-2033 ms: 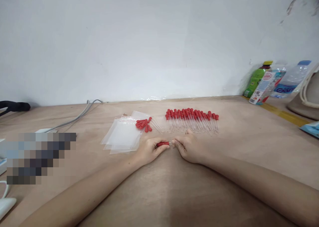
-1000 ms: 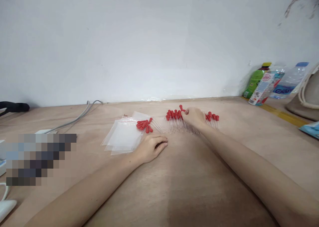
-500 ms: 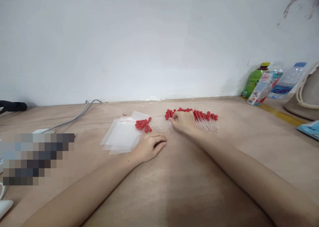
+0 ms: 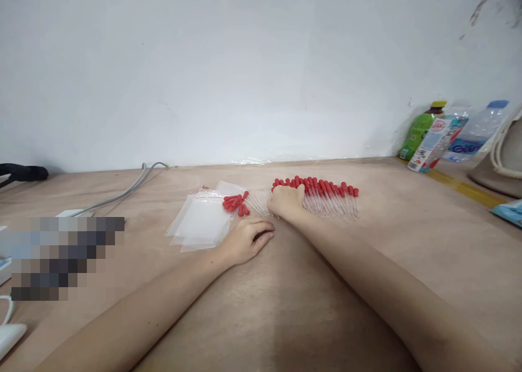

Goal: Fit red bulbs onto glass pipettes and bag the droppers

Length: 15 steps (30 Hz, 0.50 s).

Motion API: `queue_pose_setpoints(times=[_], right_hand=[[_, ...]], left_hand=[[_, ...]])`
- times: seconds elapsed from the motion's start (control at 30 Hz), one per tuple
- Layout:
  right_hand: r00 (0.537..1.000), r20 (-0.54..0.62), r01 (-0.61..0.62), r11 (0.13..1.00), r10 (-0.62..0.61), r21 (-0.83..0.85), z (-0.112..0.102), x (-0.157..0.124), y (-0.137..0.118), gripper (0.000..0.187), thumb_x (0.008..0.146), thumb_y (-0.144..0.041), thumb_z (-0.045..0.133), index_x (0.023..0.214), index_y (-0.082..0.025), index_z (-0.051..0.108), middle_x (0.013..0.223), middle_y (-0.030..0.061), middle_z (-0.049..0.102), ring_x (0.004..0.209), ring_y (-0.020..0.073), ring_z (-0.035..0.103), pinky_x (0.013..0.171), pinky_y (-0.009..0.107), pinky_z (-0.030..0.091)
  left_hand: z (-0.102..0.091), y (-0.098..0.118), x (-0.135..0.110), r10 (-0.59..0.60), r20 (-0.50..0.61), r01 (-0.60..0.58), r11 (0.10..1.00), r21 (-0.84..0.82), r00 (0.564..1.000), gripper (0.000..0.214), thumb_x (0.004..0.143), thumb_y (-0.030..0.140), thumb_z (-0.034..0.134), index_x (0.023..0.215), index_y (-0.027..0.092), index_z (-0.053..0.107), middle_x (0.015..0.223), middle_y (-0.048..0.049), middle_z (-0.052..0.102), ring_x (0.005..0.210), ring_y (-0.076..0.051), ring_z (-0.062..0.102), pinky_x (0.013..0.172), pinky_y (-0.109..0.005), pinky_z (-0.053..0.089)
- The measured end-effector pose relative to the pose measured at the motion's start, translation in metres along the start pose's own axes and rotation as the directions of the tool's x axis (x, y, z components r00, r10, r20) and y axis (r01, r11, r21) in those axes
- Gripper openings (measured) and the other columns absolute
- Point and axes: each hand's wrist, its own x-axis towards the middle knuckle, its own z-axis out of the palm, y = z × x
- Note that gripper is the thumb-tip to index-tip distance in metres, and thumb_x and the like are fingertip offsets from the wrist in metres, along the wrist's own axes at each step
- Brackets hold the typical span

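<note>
My left hand (image 4: 248, 240) rests on the table with nothing in it, its fingers loosely curved and the thumb apart from them. Just beyond it lies a small bunch of droppers (image 4: 234, 203) with red rubber bulbs, their thin clear tubes pointing right. Part of that bunch lies on clear zip bags (image 4: 204, 217). My right hand (image 4: 286, 200) is curled at the left end of a long row of similar droppers (image 4: 326, 190). Its fingertips are hidden, so whatever they grip cannot be made out. The row's bulbs face the wall and its tubes point toward me.
Bottles, among them a green one (image 4: 422, 132), and a carton (image 4: 436, 143) stand at the back right, near a grey bag-like thing (image 4: 493, 160). A blue packet (image 4: 509, 211) lies at the right edge. Grey cables (image 4: 126, 190) run along the left, beside a blurred-out patch.
My right hand has moved a little left along the row, uncovering more red bulbs in its middle. My left hand stays in place. The view has shifted slightly.
</note>
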Motion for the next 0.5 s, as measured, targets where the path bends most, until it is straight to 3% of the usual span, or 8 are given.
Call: queue_pose_setpoints(times=[0.17, 0.3, 0.4, 0.5], right_hand=[[0.999, 0.027, -0.030, 0.999, 0.029, 0.026, 0.002, 0.004, 0.001, 0.019, 0.071, -0.026, 0.049, 0.076, -0.016, 0.064, 0.080, 0.0116, 0.066, 0.073, 0.0218, 0.059, 0.075, 0.040, 0.025], [1.000, -0.012, -0.001, 0.999, 0.002, 0.037, -0.002, -0.004, 0.003, 0.026, 0.078, -0.030, 0.041, 0.074, -0.015, 0.062, 0.079, 0.0111, 0.065, 0.075, 0.0224, 0.058, 0.075, 0.040, 0.024], [0.981, -0.183, 0.073, 0.996, -0.063, 0.046, -0.001, -0.019, 0.011, 0.031, 0.083, -0.033, 0.035, 0.075, -0.014, 0.059, 0.082, 0.0107, 0.064, 0.080, 0.0229, 0.056, 0.075, 0.039, 0.023], [0.891, -0.426, 0.197, 0.979, -0.158, 0.049, 0.007, -0.039, 0.028, 0.028, 0.086, -0.031, 0.035, 0.077, -0.014, 0.055, 0.077, 0.0077, 0.064, 0.075, 0.0192, 0.054, 0.077, 0.036, 0.022]], left_hand=[[-0.002, 0.003, 0.000, 0.000, -0.015, 0.001, 0.998, 0.064, 1.000, 0.018, 0.085, 0.023, 0.045, 0.092, 0.018, 0.061, 0.089, -0.0048, 0.063, 0.084, -0.017, 0.055, 0.077, -0.030, 0.043], [-0.012, 0.000, 0.000, -0.086, -0.223, 0.151, 0.943, 0.296, 0.971, 0.014, 0.082, 0.027, 0.049, 0.083, 0.018, 0.060, 0.083, -0.0055, 0.059, 0.081, -0.020, 0.051, 0.075, -0.033, 0.040], [-0.020, -0.011, 0.000, -0.141, -0.321, 0.282, 0.848, 0.449, 0.937, 0.015, 0.079, 0.031, 0.052, 0.079, 0.018, 0.058, 0.080, -0.0060, 0.057, 0.082, -0.022, 0.049, 0.073, -0.035, 0.037], [-0.024, -0.023, 0.000, -0.184, -0.334, 0.350, 0.757, 0.553, 0.925, 0.022, 0.077, 0.040, 0.054, 0.078, 0.018, 0.058, 0.081, -0.0068, 0.056, 0.082, -0.024, 0.048, 0.072, -0.036, 0.035]])
